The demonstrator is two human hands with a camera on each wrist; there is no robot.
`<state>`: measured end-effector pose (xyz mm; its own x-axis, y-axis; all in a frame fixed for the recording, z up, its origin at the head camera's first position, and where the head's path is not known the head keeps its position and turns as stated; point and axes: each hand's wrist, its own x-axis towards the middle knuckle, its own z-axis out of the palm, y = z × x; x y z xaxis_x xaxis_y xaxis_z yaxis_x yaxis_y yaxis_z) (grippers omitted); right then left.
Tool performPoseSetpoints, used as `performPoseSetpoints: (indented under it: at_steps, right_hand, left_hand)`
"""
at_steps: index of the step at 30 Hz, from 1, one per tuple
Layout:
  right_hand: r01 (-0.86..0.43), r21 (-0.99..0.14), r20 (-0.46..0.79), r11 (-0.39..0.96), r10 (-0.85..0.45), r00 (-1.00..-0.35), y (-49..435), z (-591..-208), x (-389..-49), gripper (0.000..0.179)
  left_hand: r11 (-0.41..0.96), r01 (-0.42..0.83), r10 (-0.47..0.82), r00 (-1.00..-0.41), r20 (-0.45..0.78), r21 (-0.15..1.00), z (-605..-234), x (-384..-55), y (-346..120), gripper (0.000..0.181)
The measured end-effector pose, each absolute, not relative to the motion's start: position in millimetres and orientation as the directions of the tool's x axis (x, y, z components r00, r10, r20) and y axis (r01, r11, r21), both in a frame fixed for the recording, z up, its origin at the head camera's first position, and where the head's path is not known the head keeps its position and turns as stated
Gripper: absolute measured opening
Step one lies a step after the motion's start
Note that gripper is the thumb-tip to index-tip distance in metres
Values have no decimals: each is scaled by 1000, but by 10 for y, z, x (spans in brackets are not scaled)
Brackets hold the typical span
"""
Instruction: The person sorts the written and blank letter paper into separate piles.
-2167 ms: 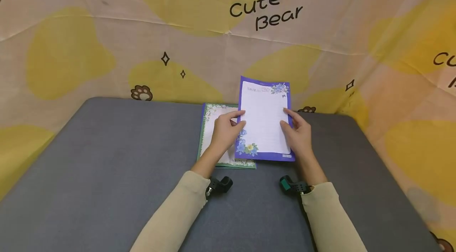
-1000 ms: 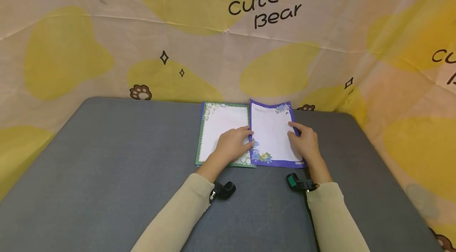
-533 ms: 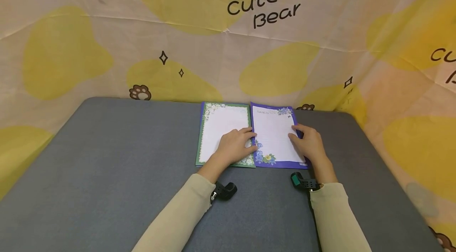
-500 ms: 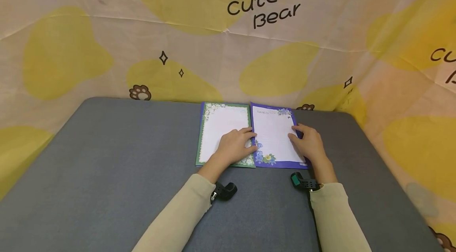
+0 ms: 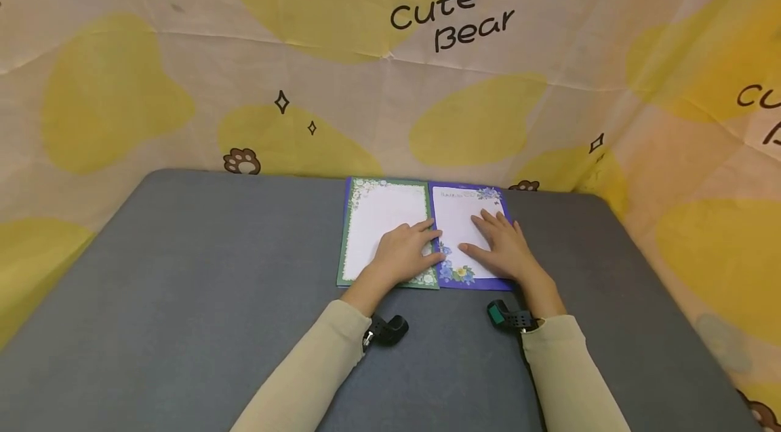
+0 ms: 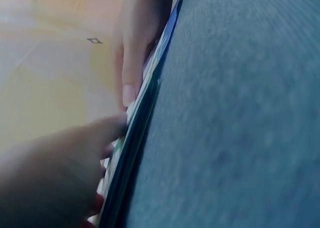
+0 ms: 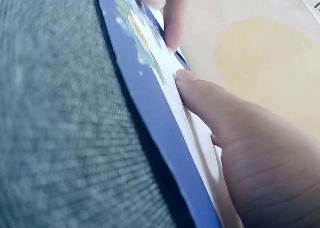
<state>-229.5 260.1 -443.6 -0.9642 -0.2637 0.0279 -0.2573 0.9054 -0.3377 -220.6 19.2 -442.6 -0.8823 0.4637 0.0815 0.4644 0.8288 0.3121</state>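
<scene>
Side by side on the table lie two decorated sheets of writing paper. One has a green floral border point(image 5: 372, 235) and tops a thin stack. The other, to its right, has a purple border with blue flowers point(image 5: 454, 215). My left hand point(image 5: 399, 252) rests across the green sheet's right part, its fingertips at the seam and on the purple sheet's left edge. Fingers spread, my right hand point(image 5: 503, 245) lies flat on the purple sheet and hides its right side. In the right wrist view, the right thumb point(image 7: 200, 91) presses on the white area near the left fingertips.
The grey table point(image 5: 244, 269) extends around the papers on both sides and in front. Behind it hangs a yellow and cream cloth point(image 5: 329, 45) with printed lettering. Black wrist cameras point(image 5: 387, 330) sit at both sleeve cuffs.
The purple-bordered sheet was lowered from both hands and laid flat beside the green one. The right hand released its right edge and moved left onto it, fingers spread. The left hand stayed at the seam.
</scene>
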Motion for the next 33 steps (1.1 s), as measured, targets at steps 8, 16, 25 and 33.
performPoseSetpoints:
  at_steps: [8,16,25,33]
  right_hand:
    - [-259,-314,34,913,-262,-965,2745,-4464,-2324,81]
    - [-266,-365,38,892,-271,-962,2715,-4459,-2282,81]
    - [-262,-360,49,896,-262,-964,2675,-4511,-2285,81]
    - [-274,-326,71,905,-265,-962,2699,-4489,-2285,78]
  left_hand:
    - [721,436,454,-885,109,539,-4247,-2167,-7,48]
    - [715,459,441,-881,169,527,-4207,-2251,-719,51]
    - [619,302,347,-933,92,725,-4458,-2282,-1175,84]
    - [728,357,394,-916,70,585,-4499,-2300,-1151,85]
